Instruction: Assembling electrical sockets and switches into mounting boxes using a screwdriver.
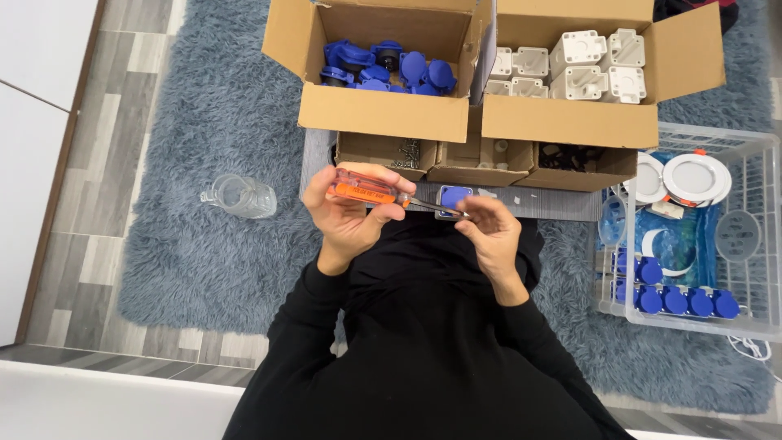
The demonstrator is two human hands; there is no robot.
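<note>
Screwdriver (364,191) with a clear orange handle lies clenched in the left hand (349,213), its thin shaft reaching right to a small blue-and-grey socket part (453,200) that the right hand (491,234) pinches at the edge of the grey worktop (554,204). My guess is the tip could skid off the screw and jab the right fingertips, since they sit just beside it and the part is steadied only by that light grip; a loose screw could also drop into the shaggy blue-grey rug (204,269) and be hard to find. Behind stand two open brown cardboard boxes, the left box (383,110) full of blue caps, the right box (570,122) of white housings, with three low trays in front. A white wire basket (762,236) on the right holds round white lamps and blue parts.
</note>
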